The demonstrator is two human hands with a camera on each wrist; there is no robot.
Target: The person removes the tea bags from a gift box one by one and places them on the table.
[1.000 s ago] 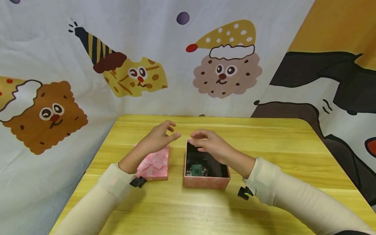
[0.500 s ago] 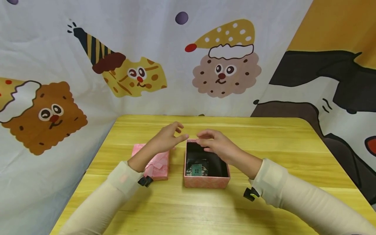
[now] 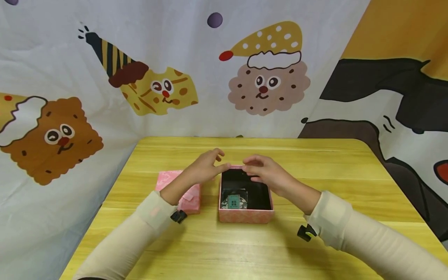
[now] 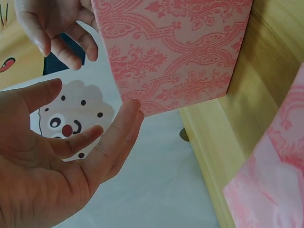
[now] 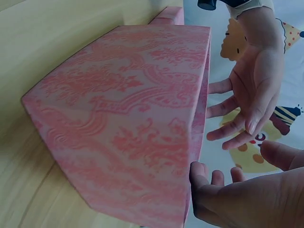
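Note:
An open pink patterned box [image 3: 246, 216] with a black inside stands mid-table. In its near left part lies a clear round-looking packet with a teal label [image 3: 233, 202]. My left hand [image 3: 207, 168] is by the box's far left corner, fingers spread and relaxed; the left wrist view has its fingertips right at the box [image 4: 175, 52] edge. Over the far right side of the rim is my right hand [image 3: 268, 175], loosely bent and holding nothing. In the right wrist view its fingertips [image 5: 198, 172] are at the rim. Under my left forearm, a pink bowed lid [image 3: 168, 176] is partly hidden.
The yellow wooden table [image 3: 224, 249] carries the box and lid side by side, with a narrow gap between them. Behind its far edge hangs a white cloth [image 3: 210, 124] printed with cartoon biscuits. Each sleeve has a small black clip-like device [image 3: 179, 216] at the cuff.
Both hands have drifted right and slightly nearer to me. The left has come to the box's far left corner, and the right has shifted across the rim. Box and lid have stayed put.

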